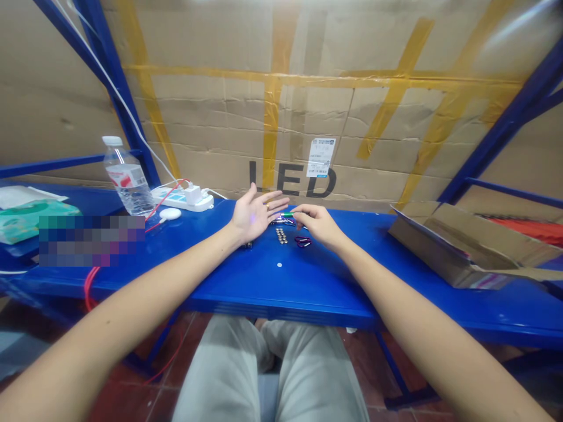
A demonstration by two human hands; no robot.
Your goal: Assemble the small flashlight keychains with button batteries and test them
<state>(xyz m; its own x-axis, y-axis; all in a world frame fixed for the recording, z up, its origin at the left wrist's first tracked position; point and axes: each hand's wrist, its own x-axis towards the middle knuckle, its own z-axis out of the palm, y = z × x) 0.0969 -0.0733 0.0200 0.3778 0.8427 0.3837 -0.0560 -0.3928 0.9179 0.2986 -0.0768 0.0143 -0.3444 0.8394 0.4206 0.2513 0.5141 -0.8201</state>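
Note:
My right hand (319, 225) pinches a slim green mini flashlight (288, 215) between thumb and fingers, its end towards my left hand. Palm up and fingers spread, my left hand (257, 215) holds nothing; a bluish-purple spot of light shows on its palm. Below the flashlight, several small round button cells (281, 235) lie in rows on the blue table (246, 281). Beside them is a small dark purple carabiner (302, 241). Nearer the front edge lies a small white disc (279, 265). Shiny slim pieces behind the cells are partly hidden and hard to make out.
An open cardboard box (461, 252) stands at the right. On the left are a water bottle (127, 179), a white power strip (193, 199) with cables, a white round puck (170, 214) and a green tissue pack (35, 217). A large cardboard sheet (211, 129) rises behind the table.

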